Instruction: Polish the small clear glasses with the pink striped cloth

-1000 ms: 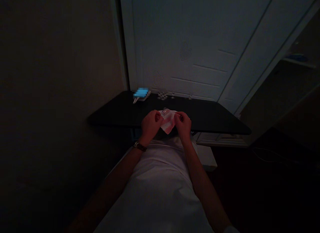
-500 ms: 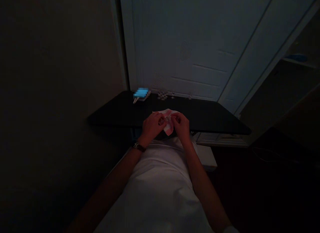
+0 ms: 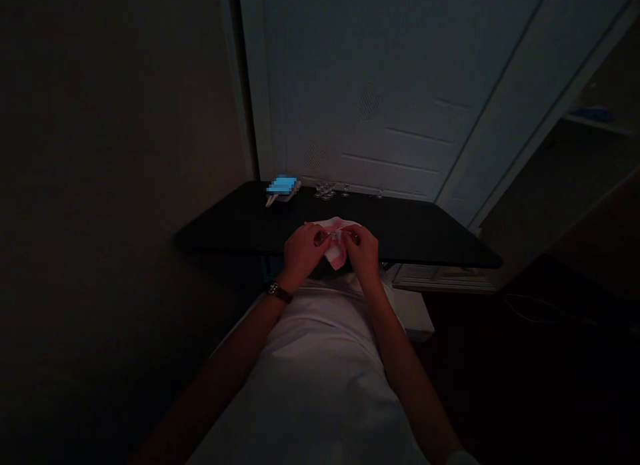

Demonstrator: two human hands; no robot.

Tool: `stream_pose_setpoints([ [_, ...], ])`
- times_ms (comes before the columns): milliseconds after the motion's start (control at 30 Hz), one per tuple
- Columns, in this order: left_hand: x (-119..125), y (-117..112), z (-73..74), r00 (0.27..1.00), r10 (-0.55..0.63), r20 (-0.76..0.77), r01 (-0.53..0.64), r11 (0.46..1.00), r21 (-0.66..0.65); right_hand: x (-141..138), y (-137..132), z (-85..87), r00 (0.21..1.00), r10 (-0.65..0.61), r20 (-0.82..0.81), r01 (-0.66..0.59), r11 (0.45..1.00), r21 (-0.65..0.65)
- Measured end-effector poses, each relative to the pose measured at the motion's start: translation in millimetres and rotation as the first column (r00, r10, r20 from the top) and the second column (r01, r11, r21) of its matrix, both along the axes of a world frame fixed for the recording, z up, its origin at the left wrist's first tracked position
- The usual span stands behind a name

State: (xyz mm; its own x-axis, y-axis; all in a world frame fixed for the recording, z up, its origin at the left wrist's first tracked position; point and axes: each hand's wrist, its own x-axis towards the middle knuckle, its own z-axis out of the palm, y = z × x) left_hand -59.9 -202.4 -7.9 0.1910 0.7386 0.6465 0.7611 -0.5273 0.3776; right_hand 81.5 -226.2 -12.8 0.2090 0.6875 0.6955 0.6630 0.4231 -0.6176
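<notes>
My left hand [image 3: 304,249] is closed, its fingers pinching a small clear glass [image 3: 333,235] over the near edge of a dark table. Opposite it, my right hand [image 3: 364,249] is closed on a pink and white cloth [image 3: 337,257], which hangs between both hands. The cloth lies under and around the glass, and the fingers cover part of both. Dim light hides the glass's exact shape. A dark-banded watch [image 3: 278,292] is on the left wrist.
Several small stemmed glasses [image 3: 325,191] stand along the back of the black table [image 3: 400,228], with another glass [image 3: 380,192] farther right. A device with a blurred blue screen [image 3: 283,185] is at the back left. Below the table's right side is a white box [image 3: 415,313].
Both hands stay almost in place. The fingers and the cloth's lower fold have shifted slightly, and the glass has turned or moved a little between them.
</notes>
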Motion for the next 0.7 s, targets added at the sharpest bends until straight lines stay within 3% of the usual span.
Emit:
stream_pose_setpoints([
  [400, -3.0, 0.4, 4.3, 0.931, -0.129, 0.342, 0.160, 0.985, -0.064, 0.9, -0.3, -1.2, 1.000, -0.008, -0.022, 0.008, 1.000, -0.001],
  [700, -1.4, 3.0, 2.9, 0.802, -0.196, 0.564, 0.247, 0.969, -0.015, 1.7, 1.1, -2.6, 1.000, -0.007, 0.011, 0.007, 1.000, -0.004],
])
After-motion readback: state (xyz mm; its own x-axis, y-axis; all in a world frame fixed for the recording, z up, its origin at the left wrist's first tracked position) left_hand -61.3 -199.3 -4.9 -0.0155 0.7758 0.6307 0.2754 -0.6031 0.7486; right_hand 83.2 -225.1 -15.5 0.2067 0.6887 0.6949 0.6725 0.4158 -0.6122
